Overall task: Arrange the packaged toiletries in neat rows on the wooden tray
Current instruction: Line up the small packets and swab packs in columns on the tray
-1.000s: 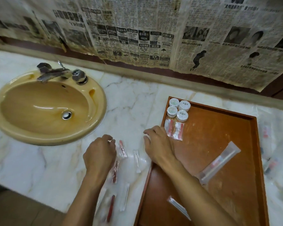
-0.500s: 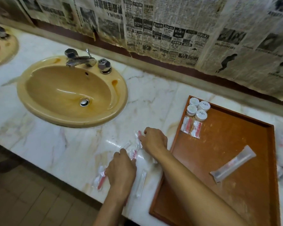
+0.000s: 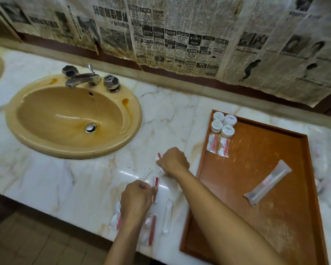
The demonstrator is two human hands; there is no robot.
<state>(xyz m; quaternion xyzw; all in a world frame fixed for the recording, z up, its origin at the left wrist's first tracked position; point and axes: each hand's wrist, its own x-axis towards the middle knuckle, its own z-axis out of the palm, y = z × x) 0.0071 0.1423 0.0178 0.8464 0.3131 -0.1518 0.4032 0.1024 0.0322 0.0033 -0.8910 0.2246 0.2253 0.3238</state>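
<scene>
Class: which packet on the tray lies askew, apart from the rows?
The long clear packet, lying diagonally mid-tray, alone; the two short red-and-white packets sit side by side below the round tubs.

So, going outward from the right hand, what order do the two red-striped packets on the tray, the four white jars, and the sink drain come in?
From the right hand:
1. Red-striped packets, just to its right, on the tray's near-left part.
2. White jars, beyond the packets in the tray's far-left corner.
3. Sink drain, off to the left in the basin.

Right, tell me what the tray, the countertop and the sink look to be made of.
Tray: reddish-brown wood by its look, smooth, scuffed with pale scratches.
Countertop: white marble or a marble-look stone, grey and tan veins, polished enough to throw glare.
Sink: glazed ceramic probably, mustard yellow, glossy, stained brown near the rim.
</scene>
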